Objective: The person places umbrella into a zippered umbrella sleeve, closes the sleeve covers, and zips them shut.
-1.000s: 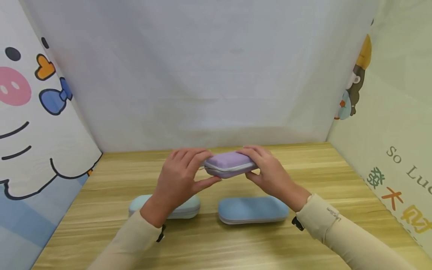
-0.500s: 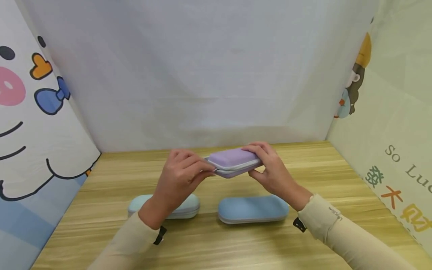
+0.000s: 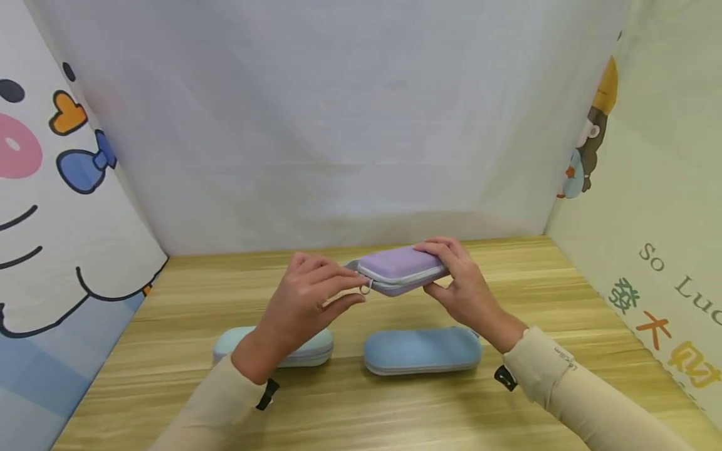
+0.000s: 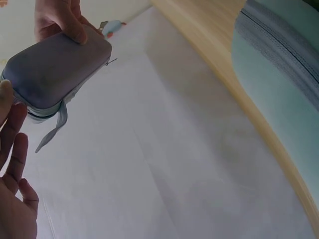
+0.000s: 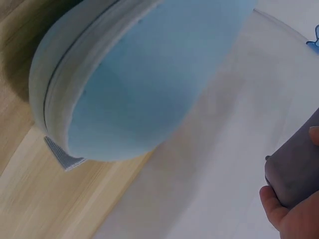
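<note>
A purple zippered hard case [image 3: 395, 263] is held up above the table, its near side showing a white zipper. My right hand [image 3: 465, 288] grips its right end, thumb below and fingers on top. My left hand [image 3: 310, 291] is at the left end, thumb and index finger at the small ring-shaped zipper pull [image 3: 365, 288]. In the left wrist view, a grey strap [image 4: 55, 127] hangs from the case's end beside the left fingers [image 4: 15, 149]. The right wrist view shows only part of the purple case [image 5: 296, 169], with a right-hand finger beneath it.
A mint-green case [image 3: 310, 347] lies on the wooden table [image 3: 316, 407], partly behind the left forearm. To its right lies a blue case [image 3: 423, 349]. A white cloth [image 3: 350, 125] stands behind, with printed cloths at both sides.
The purple case has shifted slightly right with the right hand. My left hand has gone from gripping the case's left end to the zipper pull there, and the grey strap has come into sight.
</note>
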A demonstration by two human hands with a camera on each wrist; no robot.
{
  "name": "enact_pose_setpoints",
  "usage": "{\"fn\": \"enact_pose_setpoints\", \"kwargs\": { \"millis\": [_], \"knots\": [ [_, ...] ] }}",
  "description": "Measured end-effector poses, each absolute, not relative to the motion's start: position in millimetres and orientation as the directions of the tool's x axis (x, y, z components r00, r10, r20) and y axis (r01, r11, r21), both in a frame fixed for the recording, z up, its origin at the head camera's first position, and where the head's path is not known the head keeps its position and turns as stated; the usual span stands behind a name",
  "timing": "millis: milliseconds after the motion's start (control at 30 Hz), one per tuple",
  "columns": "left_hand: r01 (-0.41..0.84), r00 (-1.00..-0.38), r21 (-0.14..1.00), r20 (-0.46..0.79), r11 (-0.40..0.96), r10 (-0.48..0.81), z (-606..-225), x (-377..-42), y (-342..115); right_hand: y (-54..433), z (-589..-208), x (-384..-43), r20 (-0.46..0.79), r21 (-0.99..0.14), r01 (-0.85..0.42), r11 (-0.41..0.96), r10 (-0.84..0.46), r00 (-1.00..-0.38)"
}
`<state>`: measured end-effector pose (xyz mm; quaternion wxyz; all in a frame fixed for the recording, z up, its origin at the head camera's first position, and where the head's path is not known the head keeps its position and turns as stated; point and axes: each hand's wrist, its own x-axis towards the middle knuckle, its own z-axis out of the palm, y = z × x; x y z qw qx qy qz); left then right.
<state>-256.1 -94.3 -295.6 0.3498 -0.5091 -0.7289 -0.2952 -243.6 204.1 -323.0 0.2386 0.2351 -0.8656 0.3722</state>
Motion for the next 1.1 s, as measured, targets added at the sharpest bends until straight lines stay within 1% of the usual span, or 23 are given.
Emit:
{"fn": "enact_pose_setpoints", "kwargs": {
  "millis": [100, 167, 233, 400, 467, 533, 567, 667, 733, 867, 1000, 1100],
  "knots": [
    [0.944, -0.246, 0.077, 0.813, 0.321, 0.528, -294.7, -254.8, -95.5, 203.3, -322.5, -243.3, 0.590, -0.531, -0.587, 0.611, -0.230, -0.774],
    [0.937, -0.268, 0.097, 0.814, 0.335, 0.514, -294.1, -254.4, -94.7, 202.6, -322.5, -242.6, 0.588, -0.529, -0.589, 0.611, -0.236, -0.774],
    [0.926, -0.317, 0.148, 0.804, 0.347, 0.504, -292.5, -253.5, -93.8, 202.2, -322.0, -241.8, 0.591, -0.522, -0.596, 0.610, -0.246, -0.769],
    [0.880, -0.466, 0.339, 0.748, 0.332, 0.473, -289.3, -253.9, -91.5, 203.6, -320.7, -241.9, 0.619, -0.477, -0.642, 0.600, -0.290, -0.730],
    [0.868, -0.493, 0.378, 0.729, 0.321, 0.475, -288.5, -254.7, -91.2, 204.4, -320.4, -242.1, 0.626, -0.462, -0.658, 0.595, -0.307, -0.717],
    [0.873, -0.483, 0.348, 0.718, 0.342, 0.502, -287.9, -255.7, -90.9, 205.1, -320.2, -241.9, 0.629, -0.452, -0.668, 0.591, -0.320, -0.708],
    [0.880, -0.466, 0.312, 0.715, 0.359, 0.521, -287.5, -256.4, -90.5, 205.3, -320.1, -241.7, 0.631, -0.448, -0.672, 0.589, -0.324, -0.705],
    [0.902, -0.395, 0.172, 0.701, 0.397, 0.594, -286.6, -257.5, -89.4, 205.1, -320.7, -241.8, 0.634, -0.440, -0.680, 0.587, -0.334, -0.698],
    [0.912, -0.358, 0.113, 0.685, 0.393, 0.634, -285.1, -257.3, -88.4, 204.5, -320.9, -241.8, 0.637, -0.434, -0.686, 0.585, -0.340, -0.692],
    [0.929, -0.318, 0.068, 0.652, 0.364, 0.688, -281.6, -256.2, -86.4, 203.4, -320.8, -242.0, 0.650, -0.419, -0.692, 0.588, -0.338, -0.681],
    [0.925, -0.289, -0.004, 0.640, 0.379, 0.712, -279.0, -255.8, -85.1, 202.6, -320.0, -241.3, 0.660, -0.419, -0.693, 0.587, -0.327, -0.676],
    [0.930, -0.306, 0.045, 0.642, 0.364, 0.703, -277.9, -255.6, -85.4, 201.1, -320.1, -240.3, 0.653, -0.423, -0.703, 0.571, -0.346, -0.674]
  ]
}}
